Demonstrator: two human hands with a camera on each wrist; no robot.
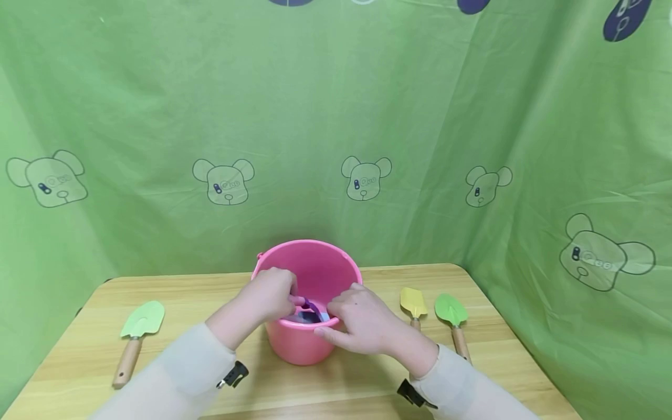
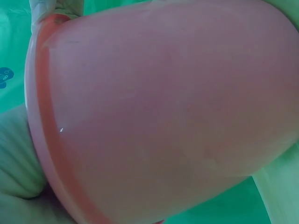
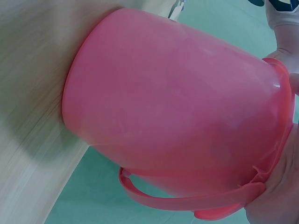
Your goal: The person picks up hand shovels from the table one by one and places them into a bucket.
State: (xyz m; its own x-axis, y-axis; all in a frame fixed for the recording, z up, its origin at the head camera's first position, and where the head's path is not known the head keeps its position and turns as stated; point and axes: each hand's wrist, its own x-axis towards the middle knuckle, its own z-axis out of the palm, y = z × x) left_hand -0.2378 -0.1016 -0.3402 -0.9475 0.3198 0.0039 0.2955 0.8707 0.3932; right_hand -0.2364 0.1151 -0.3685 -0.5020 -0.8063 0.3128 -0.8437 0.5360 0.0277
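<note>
A pink bucket [image 1: 299, 344] stands on the wooden table, its mouth towards me. My left hand [image 1: 270, 291] reaches over the left rim, and its curled fingers hold a narrow purple thing [image 1: 313, 307] inside. My right hand [image 1: 362, 321] grips the right front rim, thumb outside and the other fingers inside. A dark thing [image 1: 311, 317] and a pale blue one [image 1: 325, 317] show low in the bucket; their kinds are hard to make out. Both wrist views are mostly filled by the bucket's outer wall. The bucket's handle [image 3: 187, 200] hangs down in the right wrist view.
To the left lies a pale green hand trowel [image 1: 143, 319] with a wooden handle. A yellow shovel [image 1: 413, 302] and a bright green trowel [image 1: 451, 309] lie on the right. Green cloth [image 1: 294, 116] hangs behind the table [image 1: 210, 286] and along its sides.
</note>
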